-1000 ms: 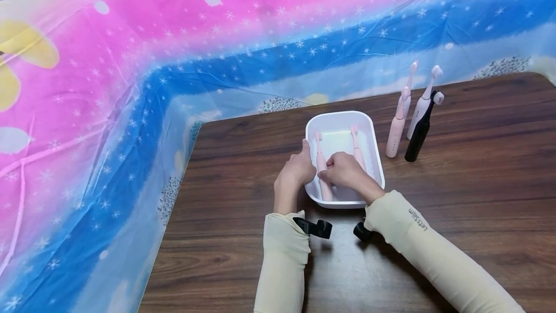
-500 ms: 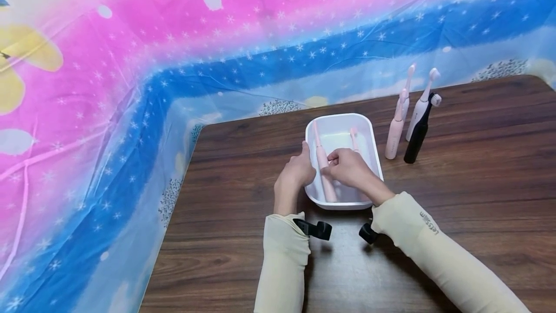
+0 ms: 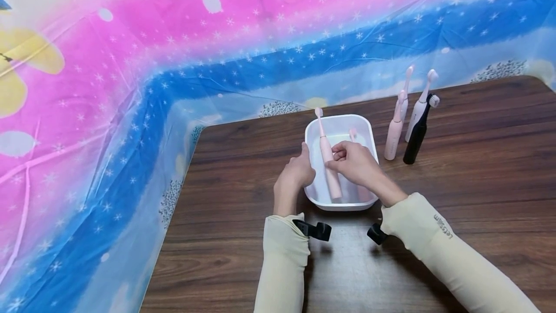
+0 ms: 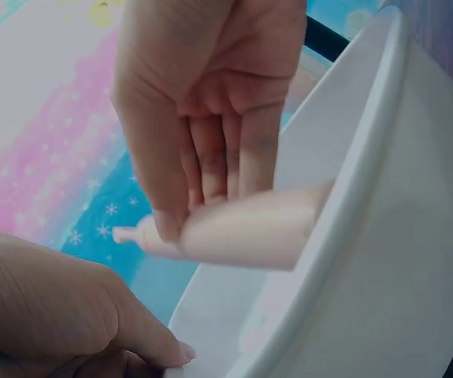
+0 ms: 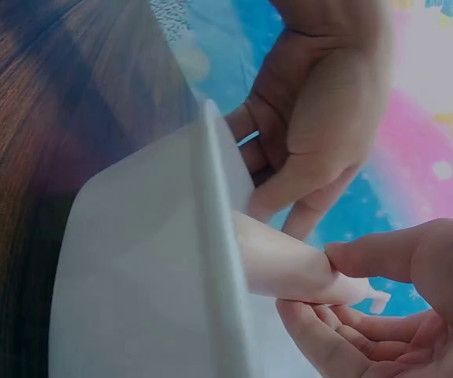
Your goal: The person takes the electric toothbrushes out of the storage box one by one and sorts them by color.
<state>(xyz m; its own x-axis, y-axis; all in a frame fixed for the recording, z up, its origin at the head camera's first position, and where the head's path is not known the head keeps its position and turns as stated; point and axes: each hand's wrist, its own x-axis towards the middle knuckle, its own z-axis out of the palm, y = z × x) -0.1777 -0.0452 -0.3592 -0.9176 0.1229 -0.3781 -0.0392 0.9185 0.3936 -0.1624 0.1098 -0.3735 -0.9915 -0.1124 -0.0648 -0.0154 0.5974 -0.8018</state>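
A pink electric toothbrush [image 3: 332, 180] is pinched by its handle between the thumb and fingers of my right hand [image 3: 357, 167]. It slants over the white tub [image 3: 340, 206], its brush head past the tub's far rim in the head view. My left hand [image 3: 296, 170] grips the tub's left rim, also seen in the left wrist view as a hand [image 4: 53, 307] at the rim. A second pink toothbrush [image 3: 353, 134] lies in the tub's right side, its handle partly hidden behind my right hand.
Several electric toothbrushes stand upright right of the tub: a pink one [image 3: 393, 139] and a black one [image 3: 416, 141] in front, a white one [image 3: 418, 115] and a pale one behind. The brown wooden table [image 3: 217, 235] ends at a patterned cloth [image 3: 243, 76].
My right hand has lifted the pink toothbrush from the tub's left side, moving it up and slightly right. The left hand stays at the rim.
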